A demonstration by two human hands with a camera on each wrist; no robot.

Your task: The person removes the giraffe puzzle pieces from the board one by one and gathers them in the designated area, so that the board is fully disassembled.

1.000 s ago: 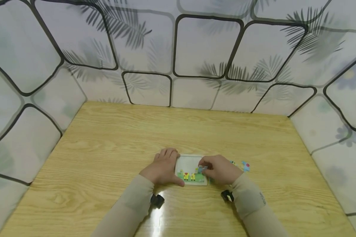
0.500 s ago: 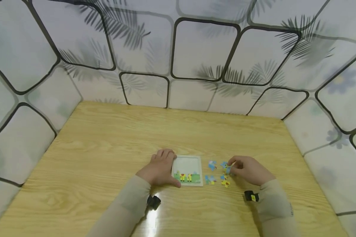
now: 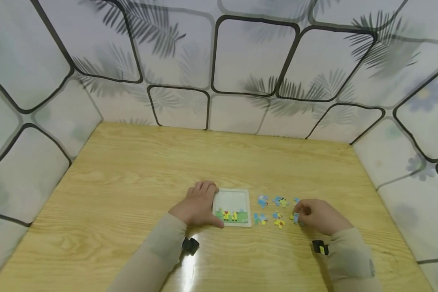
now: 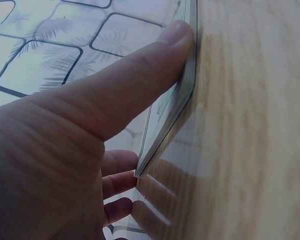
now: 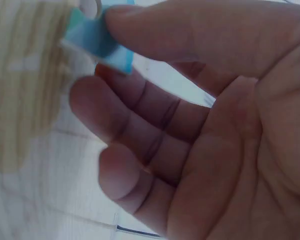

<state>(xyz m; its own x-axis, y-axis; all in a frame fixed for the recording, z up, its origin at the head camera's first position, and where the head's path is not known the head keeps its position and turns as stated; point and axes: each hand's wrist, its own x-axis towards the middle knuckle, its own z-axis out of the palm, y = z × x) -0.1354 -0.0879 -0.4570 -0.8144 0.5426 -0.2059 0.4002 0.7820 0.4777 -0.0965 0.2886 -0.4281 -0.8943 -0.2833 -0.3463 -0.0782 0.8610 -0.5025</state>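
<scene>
A white-rimmed jigsaw tray (image 3: 231,193) lies on the table, with a strip of green and yellow picture along its near side and bare backing above. My left hand (image 3: 198,205) holds the tray's left side; in the left wrist view the thumb lies over the rim (image 4: 186,82) and the fingertips touch its edge. To the right, my right hand (image 3: 319,215) pinches a blue-green jigsaw piece (image 5: 100,45) between thumb and finger, low at the right end of the loose pieces. The fingers partly hide the pieces beneath.
Several loose jigsaw pieces lie in two rough rows right of the tray, among them a blue one (image 3: 263,201) and a yellow one (image 3: 279,222). A wood-grain table (image 3: 149,170) spreads all round, bounded by patterned walls (image 3: 237,113) at the back and sides.
My right hand has moved from over the tray to the right, past the loose pieces, uncovering them and the tray's right side. My left hand stays on the tray.
</scene>
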